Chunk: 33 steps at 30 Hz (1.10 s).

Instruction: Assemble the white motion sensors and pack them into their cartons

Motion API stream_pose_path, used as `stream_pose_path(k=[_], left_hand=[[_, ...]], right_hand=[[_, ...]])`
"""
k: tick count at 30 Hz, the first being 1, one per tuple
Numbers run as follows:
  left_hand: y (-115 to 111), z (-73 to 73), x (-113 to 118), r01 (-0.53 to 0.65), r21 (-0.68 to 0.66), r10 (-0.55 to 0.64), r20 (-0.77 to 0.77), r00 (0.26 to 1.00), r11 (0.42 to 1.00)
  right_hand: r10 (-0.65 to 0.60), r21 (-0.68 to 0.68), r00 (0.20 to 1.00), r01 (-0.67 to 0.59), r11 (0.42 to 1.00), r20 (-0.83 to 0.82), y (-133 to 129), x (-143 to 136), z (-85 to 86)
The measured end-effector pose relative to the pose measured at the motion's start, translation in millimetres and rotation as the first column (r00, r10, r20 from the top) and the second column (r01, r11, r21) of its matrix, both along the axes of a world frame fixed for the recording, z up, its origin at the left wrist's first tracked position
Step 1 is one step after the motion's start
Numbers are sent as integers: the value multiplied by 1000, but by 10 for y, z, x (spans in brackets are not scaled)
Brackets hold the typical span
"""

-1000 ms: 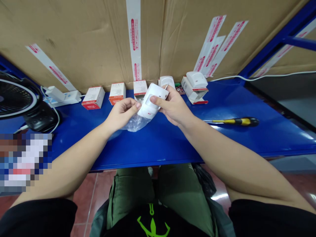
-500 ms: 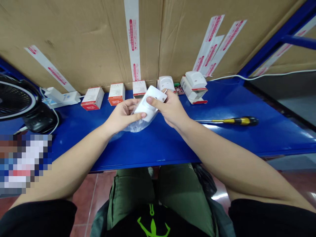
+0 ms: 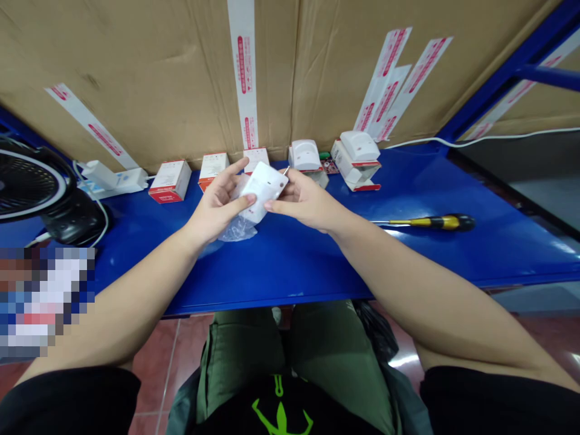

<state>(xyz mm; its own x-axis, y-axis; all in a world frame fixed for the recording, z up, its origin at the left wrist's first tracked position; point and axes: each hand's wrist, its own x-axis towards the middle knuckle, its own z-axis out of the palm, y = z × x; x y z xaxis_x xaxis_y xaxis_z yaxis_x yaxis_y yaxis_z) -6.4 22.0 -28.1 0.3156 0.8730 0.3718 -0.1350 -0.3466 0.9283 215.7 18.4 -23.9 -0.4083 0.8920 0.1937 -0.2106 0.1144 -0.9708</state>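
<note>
Above the blue table, both hands hold a white plastic motion sensor (image 3: pixel 263 184), tilted, with a thin metal rod by its upper right corner. My left hand (image 3: pixel 216 204) grips its left side, thumb on the face and index finger raised. A crumpled clear plastic bag (image 3: pixel 238 231) hangs under and behind the sensor at that hand. My right hand (image 3: pixel 310 200) has its thumb at the sensor's lower right edge; the other fingers are curled by the corner and partly hidden.
Red-and-white boxes (image 3: pixel 170 181) line the cardboard backing; similar white sensors (image 3: pixel 359 145) rest on two at the right. A yellow-and-black screwdriver (image 3: pixel 446 222) lies on the table (image 3: pixel 290 266). At left stand a black fan (image 3: pixel 31 181) and a white power strip (image 3: pixel 120 181).
The sensor has shifted slightly left and turned in my hands. My left index finger has lifted, and my right thumb has slid from the sensor's face to its lower edge.
</note>
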Motion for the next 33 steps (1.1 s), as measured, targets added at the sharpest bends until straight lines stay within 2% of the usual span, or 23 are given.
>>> stream_pose_path(k=[3, 7, 10, 13, 17, 25, 29, 33], left_hand=[[0, 30, -22, 85, -29, -86, -48, 995, 996], [-12, 63, -36, 130, -127, -139, -59, 989, 983], [-14, 58, -25, 113, -196, -120, -25, 992, 974], [-15, 48, -3, 82, -249, -88, -15, 996, 965], [-2, 24, 6, 86, -291, -92, -7, 996, 953], [15, -26, -14, 37, -261, -54, -59, 997, 965], [12, -13, -7, 19, -236, -37, -73, 997, 971], [-2, 32, -35, -10, -218, -25, -157, 987, 976]], right_hand=[[69, -98, 997, -66, 993, 25, -3, 34, 25], [68, -205, 998, -63, 977, 18, -32, 8, 90], [18, -266, 999, -9, 964, 29, -61, -37, 138], [-86, -300, 993, 106, 948, 79, -80, -83, 156], [-148, -296, 981, 180, 938, 129, -75, -113, 143], [-139, -325, 981, 175, 929, 132, -13, -32, 133], [-159, -258, 967, 208, 943, 198, -5, -32, 90], [-189, -147, 966, 216, 965, 177, 12, -43, 27]])
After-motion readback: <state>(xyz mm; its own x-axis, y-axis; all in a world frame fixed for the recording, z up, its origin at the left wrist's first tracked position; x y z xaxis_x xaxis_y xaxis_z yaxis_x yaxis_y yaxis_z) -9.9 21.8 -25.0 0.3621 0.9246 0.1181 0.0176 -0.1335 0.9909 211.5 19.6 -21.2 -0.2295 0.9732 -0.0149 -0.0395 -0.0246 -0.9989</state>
